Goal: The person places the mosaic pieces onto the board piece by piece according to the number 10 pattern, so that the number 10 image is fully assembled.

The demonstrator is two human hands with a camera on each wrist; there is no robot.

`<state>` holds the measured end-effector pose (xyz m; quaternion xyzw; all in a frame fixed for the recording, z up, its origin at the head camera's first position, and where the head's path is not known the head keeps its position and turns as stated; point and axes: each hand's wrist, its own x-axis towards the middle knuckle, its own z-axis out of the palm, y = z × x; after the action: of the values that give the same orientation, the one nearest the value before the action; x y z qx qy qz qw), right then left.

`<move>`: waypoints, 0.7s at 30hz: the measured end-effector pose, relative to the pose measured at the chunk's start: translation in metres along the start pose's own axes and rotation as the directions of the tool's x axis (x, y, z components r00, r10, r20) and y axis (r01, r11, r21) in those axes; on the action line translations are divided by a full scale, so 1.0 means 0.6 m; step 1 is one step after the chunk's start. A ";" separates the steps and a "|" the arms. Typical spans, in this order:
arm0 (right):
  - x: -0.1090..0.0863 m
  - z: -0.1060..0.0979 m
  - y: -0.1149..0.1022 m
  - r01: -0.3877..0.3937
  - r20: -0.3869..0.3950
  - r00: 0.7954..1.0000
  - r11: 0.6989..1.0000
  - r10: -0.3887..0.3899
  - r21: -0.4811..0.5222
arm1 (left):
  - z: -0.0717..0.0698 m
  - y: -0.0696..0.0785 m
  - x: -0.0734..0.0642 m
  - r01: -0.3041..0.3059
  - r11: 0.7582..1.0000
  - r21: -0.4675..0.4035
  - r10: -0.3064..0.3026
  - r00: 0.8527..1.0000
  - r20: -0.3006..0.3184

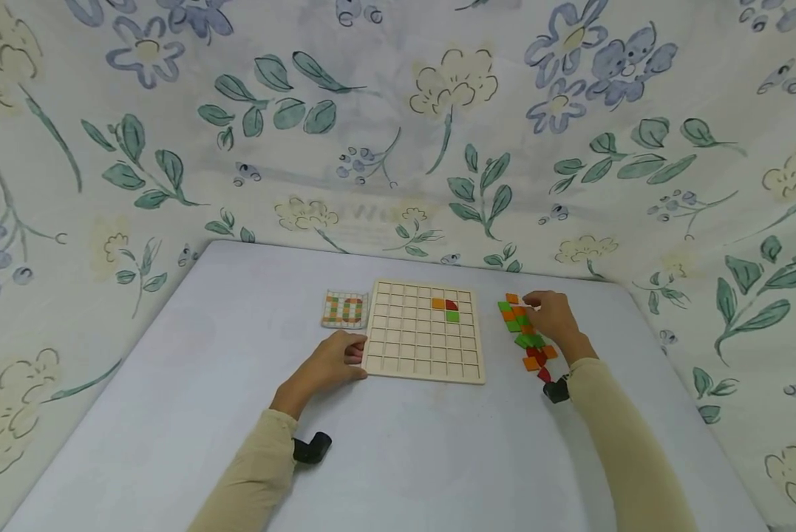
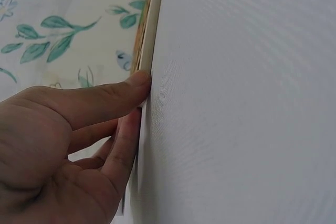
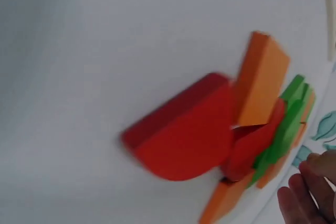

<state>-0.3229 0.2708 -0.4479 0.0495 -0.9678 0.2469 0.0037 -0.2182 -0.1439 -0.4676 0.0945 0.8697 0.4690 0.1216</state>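
A wooden grid board [image 1: 398, 343] lies on the table, with an orange square tile [image 1: 439, 304], a red quarter-round tile [image 1: 451, 304] and a green square tile [image 1: 452, 316] in its upper right cells. At its near left corner, my left hand [image 1: 327, 362] holds the edge between thumb [image 2: 107, 100] and fingers. My right hand [image 1: 553, 318] hovers at the far part of a loose pile of orange, green and red tiles, thumb and forefinger apart. Close up in the right wrist view are a red rounded tile [image 3: 189, 135] and an orange tile [image 3: 265, 77].
A small pattern card [image 1: 331, 314] with orange and green shapes lies just left of the board. The white table [image 1: 411, 458] ends at the back against floral cloth [image 1: 384, 199]. Each wrist carries a black camera mount.
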 end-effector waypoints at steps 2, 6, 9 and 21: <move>-0.001 0.001 0.010 -0.026 -0.020 0.999 1.000 0.026 -0.004 | 0.000 0.000 -0.001 0.002 1.000 0.001 -0.002 1.000 -0.001; -0.002 0.006 0.021 -0.091 -0.053 0.994 0.996 0.091 0.005 | 0.000 -0.002 0.000 -0.006 1.000 0.001 0.006 1.000 -0.001; 0.000 0.009 0.024 -0.126 -0.052 0.991 0.992 0.126 0.005 | 0.001 -0.004 0.001 -0.011 1.000 0.004 0.011 1.000 -0.001; 0.010 0.010 0.016 -0.196 0.000 0.981 0.980 0.196 0.028 | 0.003 -0.005 0.001 -0.001 1.000 0.011 0.001 1.000 -0.010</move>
<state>-0.3298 0.2756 -0.4572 -0.0461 -0.9645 0.2594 -0.0201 -0.2185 -0.1442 -0.4711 0.0931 0.8728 0.4647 0.1165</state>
